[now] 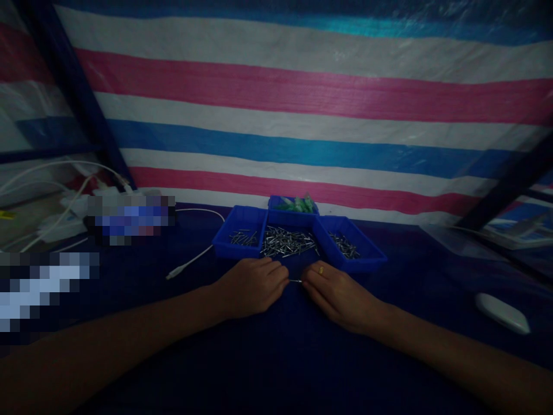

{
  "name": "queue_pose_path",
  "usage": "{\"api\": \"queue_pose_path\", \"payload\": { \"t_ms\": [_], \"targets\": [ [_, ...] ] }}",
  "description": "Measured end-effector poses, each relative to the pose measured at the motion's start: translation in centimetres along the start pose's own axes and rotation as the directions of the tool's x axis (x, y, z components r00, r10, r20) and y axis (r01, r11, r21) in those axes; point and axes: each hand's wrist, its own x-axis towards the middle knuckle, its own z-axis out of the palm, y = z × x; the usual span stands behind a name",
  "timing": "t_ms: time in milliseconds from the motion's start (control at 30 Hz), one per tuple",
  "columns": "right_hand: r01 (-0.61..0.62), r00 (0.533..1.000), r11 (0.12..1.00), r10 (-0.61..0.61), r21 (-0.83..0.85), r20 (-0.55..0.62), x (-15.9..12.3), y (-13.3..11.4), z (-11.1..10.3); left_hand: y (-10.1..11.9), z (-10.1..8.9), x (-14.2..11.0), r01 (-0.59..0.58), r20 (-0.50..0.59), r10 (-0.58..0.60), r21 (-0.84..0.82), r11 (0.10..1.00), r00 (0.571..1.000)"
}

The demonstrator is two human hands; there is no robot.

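Observation:
My left hand (254,285) and my right hand (339,294) face each other low over the dark table, fingertips pinched. Between them stretches a thin metal pin (295,280), one end at each hand; it looks thicker on the right and resembles a blind rivet. A gold ring is on a finger of my right hand. Just beyond the hands lies a loose pile of silver metal pins (287,241). The left blue bin (220,245) holds several similar pins, as does the right blue bin (374,257). Green-tinted small bags (298,204) sit in the back blue bin (291,217).
A white cable (194,259) with a plug end runs across the table at left, near power strips and blurred-out items. At right lies a white rounded device (502,313). A striped plastic sheet (302,92) hangs behind, between dark blue frame posts (82,92).

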Motion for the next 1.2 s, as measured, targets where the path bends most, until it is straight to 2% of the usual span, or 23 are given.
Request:
{"api": "queue_pose_path", "payload": {
  "t_ms": [100, 233, 367, 700, 933, 1067, 1200],
  "targets": [
    [0.005, 1.0, 1.0, -0.005, -0.004, 0.0, -0.01, 0.15, 0.13, 0.03, -0.08, 0.01, -0.014, -0.021, 0.014, -0.023, 1.0, 1.0],
    [0.031, 1.0, 1.0, -0.031, -0.003, 0.001, -0.05, 0.2, 0.07, -0.23, 0.35, -0.16, -0.1, -0.065, 0.099, -0.016, 0.995, 0.993],
    [0.072, 0.997, 0.997, -0.072, 0.022, -0.002, -0.07, 0.15, -0.12, -0.46, 0.7, -0.27, -0.157, -0.064, 0.156, -0.012, 0.987, 0.986],
    [0.133, 0.99, 0.99, -0.135, 0.049, 0.05, -0.09, 0.46, -0.03, -0.34, 0.35, -0.19, -0.269, -0.138, 0.262, -0.032, 0.963, 0.955],
    [0.152, 0.986, 0.987, -0.155, 0.055, 0.061, -0.13, 0.52, -0.07, -0.15, -0.01, -0.18, -0.323, -0.12, 0.312, -0.097, 0.941, 0.943],
    [0.137, 0.988, 0.988, -0.141, 0.064, 0.062, -0.08, 0.48, -0.06, -0.08, 0.28, -0.27, -0.295, -0.109, 0.28, -0.157, 0.943, 0.954],
    [0.098, 0.994, 0.993, -0.1, 0.069, 0.039, -0.06, 0.33, -0.11, -0.18, 0.62, -0.38, -0.175, -0.087, 0.158, -0.245, 0.954, 0.983]
  ]
}}
